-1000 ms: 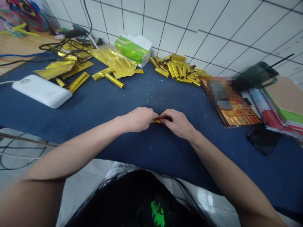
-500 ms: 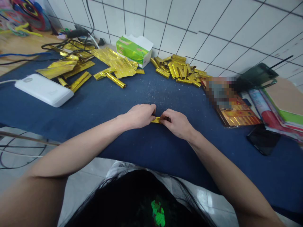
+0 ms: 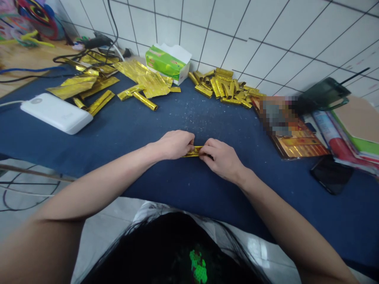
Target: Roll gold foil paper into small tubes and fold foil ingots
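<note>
Between my two hands lies a narrow strip of gold foil paper, close to the front of the blue-covered table. My left hand has its fingers closed on the strip's left end. At the other end, my right hand pinches it with thumb and fingertips. The fingers hide both ends of the strip. Beyond my hands, a single rolled gold tube rests near flat gold sheets. A pile of short gold rolls sits at the wall.
On the left are a white power bank, folded gold paper and black cables. A green tissue box stands by the tiled wall. To the right lie a gold-patterned packet, a black phone and a dark cup.
More of the gold strip shows between my hands. My right hand has shifted slightly down, its fingers closer together. The left hand has barely moved.
</note>
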Demonstrator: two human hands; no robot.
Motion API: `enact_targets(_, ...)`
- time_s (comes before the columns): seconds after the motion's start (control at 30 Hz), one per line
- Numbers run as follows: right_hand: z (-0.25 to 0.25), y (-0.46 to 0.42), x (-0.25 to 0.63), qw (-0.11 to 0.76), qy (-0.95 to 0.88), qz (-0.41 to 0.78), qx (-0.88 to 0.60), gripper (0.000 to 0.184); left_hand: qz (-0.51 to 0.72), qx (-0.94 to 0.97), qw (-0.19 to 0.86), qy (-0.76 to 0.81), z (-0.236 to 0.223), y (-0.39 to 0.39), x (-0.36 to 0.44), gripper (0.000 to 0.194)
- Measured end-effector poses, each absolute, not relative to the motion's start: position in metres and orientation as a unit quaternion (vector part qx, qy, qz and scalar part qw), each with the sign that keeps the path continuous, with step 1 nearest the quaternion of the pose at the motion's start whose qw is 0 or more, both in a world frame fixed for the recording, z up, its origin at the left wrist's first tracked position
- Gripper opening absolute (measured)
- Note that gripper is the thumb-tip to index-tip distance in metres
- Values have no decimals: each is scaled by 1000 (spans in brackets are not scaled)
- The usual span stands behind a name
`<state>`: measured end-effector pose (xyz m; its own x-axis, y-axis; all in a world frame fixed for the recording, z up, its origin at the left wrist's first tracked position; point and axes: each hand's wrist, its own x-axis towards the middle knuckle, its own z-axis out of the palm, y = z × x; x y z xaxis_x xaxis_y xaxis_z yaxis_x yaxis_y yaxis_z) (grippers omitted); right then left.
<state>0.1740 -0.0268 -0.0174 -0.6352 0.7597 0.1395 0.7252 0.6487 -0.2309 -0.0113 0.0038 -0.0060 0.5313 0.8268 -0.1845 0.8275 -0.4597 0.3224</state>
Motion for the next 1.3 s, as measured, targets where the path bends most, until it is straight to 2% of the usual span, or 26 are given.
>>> enact_targets(0.4,-19,-23,174,117,-899,90,-413,16,18,867,191,460,-6,2,-11,17)
enact_targets(0.83,-15,-16,165,145,-830,174,-509,5,61,856,224,462,-5,1,-8,16)
enact_targets(0.97,-17,-15,166,203,-803,174,-533,7,88,853,228,462,-3,-1,-7,15)
enact_targets(1.1,-25,-9,171,283,-759,211,-547,10,127,834,286,455,-1,-3,-6,10)
enact_targets(1.3,-34,-1,176,415,-653,408,-484,22,219,773,420,422,-2,-7,-2,6)
